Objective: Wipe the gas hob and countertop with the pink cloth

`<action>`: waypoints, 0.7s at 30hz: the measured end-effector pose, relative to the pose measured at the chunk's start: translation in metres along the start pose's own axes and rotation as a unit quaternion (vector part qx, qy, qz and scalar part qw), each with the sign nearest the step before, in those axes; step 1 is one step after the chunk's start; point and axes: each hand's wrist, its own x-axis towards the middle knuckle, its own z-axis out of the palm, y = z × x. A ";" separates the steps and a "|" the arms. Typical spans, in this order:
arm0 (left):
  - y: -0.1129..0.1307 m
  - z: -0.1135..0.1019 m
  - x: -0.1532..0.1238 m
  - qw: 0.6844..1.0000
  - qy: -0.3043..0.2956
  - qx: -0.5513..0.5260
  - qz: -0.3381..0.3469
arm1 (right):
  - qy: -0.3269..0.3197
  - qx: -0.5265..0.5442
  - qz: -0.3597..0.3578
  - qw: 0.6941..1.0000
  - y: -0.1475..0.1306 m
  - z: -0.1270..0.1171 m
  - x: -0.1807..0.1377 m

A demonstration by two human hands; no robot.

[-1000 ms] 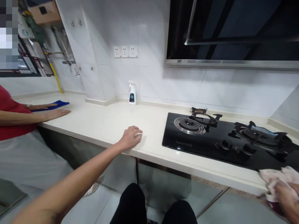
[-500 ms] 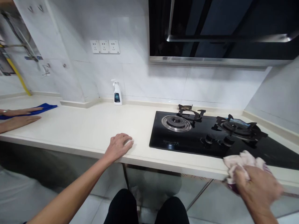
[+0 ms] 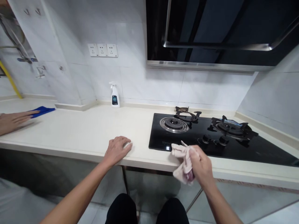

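My left hand (image 3: 118, 150) rests on the front part of the pale countertop (image 3: 86, 129), left of the gas stove (image 3: 161, 138). Its fingers are loosely bent with the thumb apart, and no object shows in it. My right hand (image 3: 202, 163) is closed around a crumpled whitish-pink cloth (image 3: 184, 158) with a dark purple patch. The bunched cloth hangs over the counter's front edge, just in front of the stove's lower left part. Part of the cloth is hidden inside my fingers.
A white spray bottle (image 3: 115, 96) stands against the back wall. One pan support (image 3: 188, 115) sits off its burner (image 3: 174, 123). A range hood (image 3: 210, 34) overhangs the stove. At far left a co-worker's hand (image 3: 14, 121) lies by a blue cloth (image 3: 43, 111).
My right hand has swept left along the counter's front edge with the cloth. My left hand stays in place. The view has shifted slightly, and only one of the co-worker's hands shows clearly.
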 end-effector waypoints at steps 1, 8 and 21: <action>0.000 0.000 0.000 1.000 0.000 -0.001 -0.001 | 0.013 0.058 0.048 0.997 0.000 0.001 0.014; 0.002 -0.001 -0.003 1.000 0.003 -0.010 -0.002 | -0.026 -0.048 0.112 0.992 0.058 -0.040 0.089; -0.003 0.002 -0.003 1.000 0.002 -0.013 0.017 | -0.234 -0.313 -0.051 0.919 0.060 -0.061 0.061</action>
